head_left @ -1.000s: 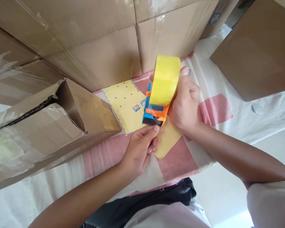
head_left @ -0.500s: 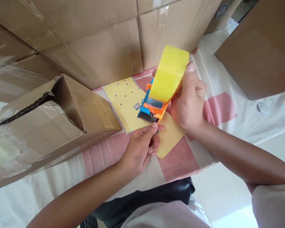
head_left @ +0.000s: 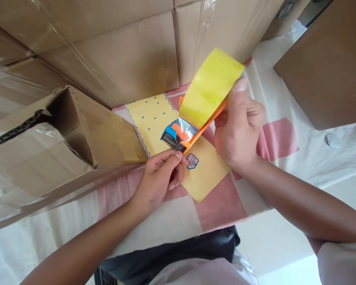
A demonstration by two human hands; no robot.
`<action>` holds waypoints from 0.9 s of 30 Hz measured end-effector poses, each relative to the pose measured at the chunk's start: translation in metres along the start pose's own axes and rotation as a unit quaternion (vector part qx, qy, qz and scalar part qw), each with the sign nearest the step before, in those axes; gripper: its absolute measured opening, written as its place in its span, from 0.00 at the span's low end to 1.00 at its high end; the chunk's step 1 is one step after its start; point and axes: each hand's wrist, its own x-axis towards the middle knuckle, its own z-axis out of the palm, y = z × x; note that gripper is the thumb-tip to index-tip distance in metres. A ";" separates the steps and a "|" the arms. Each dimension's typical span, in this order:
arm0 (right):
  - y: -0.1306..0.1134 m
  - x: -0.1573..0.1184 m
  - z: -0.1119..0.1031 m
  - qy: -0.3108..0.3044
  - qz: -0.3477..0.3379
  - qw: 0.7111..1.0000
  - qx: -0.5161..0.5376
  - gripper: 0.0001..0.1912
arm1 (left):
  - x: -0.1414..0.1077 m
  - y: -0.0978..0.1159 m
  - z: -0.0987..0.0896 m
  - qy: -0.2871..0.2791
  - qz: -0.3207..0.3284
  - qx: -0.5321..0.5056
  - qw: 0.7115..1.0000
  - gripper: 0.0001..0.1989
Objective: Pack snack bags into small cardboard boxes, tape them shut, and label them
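Observation:
My right hand (head_left: 240, 122) is closed around an orange and blue tape dispenser (head_left: 180, 136) that carries a wide yellow roll of tape (head_left: 213, 85). The dispenser tilts down to the left, its dark cutter end low over the papers. At that end, the thumb and index finger of my left hand (head_left: 163, 174) are pinched together against the corner. Whatever lies between those fingertips is too small to make out. Beneath the dispenser lies a yellow sheet with a blue scalloped border (head_left: 145, 118). A plain tan-yellow paper (head_left: 207, 174) with a small blue-edged sticker (head_left: 192, 161) overlaps that area.
An open cardboard box (head_left: 106, 130) stands at the left. Large taped cartons (head_left: 130, 59) form a wall behind the papers, and another brown box (head_left: 329, 71) sits at the right. A pink and white checked cloth (head_left: 222, 202) covers the surface.
The dispenser's cutter end and my left hand have shifted left and slightly up. The sticker on the tan paper now shows more fully. My right hand keeps its grip.

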 end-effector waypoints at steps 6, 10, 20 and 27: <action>-0.003 -0.002 0.000 0.014 -0.033 0.999 -0.011 0.34 | -0.002 -0.006 -0.002 0.037 0.017 0.056 0.998 0.12; -0.008 -0.004 -0.001 0.010 -0.054 0.997 -0.062 0.33 | -0.004 -0.003 -0.001 0.058 0.035 0.080 0.994 0.11; 0.015 0.015 -0.009 0.070 0.011 0.997 -0.016 0.28 | -0.028 -0.018 0.001 0.014 0.172 0.299 0.939 0.14; 0.018 0.026 -0.011 0.102 0.110 0.986 0.079 0.24 | 0.004 -0.013 -0.016 0.151 0.413 0.587 0.680 0.26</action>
